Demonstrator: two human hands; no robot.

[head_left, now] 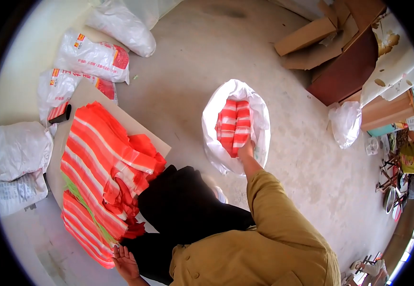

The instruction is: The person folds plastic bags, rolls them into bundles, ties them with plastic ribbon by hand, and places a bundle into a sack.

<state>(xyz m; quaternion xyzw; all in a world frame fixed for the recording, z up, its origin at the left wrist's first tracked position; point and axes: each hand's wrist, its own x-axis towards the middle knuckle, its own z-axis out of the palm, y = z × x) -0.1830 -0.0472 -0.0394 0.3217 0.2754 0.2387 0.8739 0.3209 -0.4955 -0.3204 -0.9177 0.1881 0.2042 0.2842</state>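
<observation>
My right hand (246, 148) reaches into an open white woven sack (210, 138) on the floor. It grips the near end of a folded bundle of red-and-white striped plastic bags (234, 125) lying inside; some of its fingers are hidden. At the lower left, my left hand (126, 262) is open, palm up and fingers apart, with nothing in it. Close beside it is a big stack of the same striped plastic bags (97, 143), loosely layered and crumpled on the right side. A strand of green strips (85, 202) lies across this stack.
The stack rests on a flat board (152, 138). Filled white sacks (92, 55) line the wall at left. Cardboard boxes (311, 38) stand at upper right, near a white plastic bag (346, 124). At far right are a seated person (411, 155) and small stools.
</observation>
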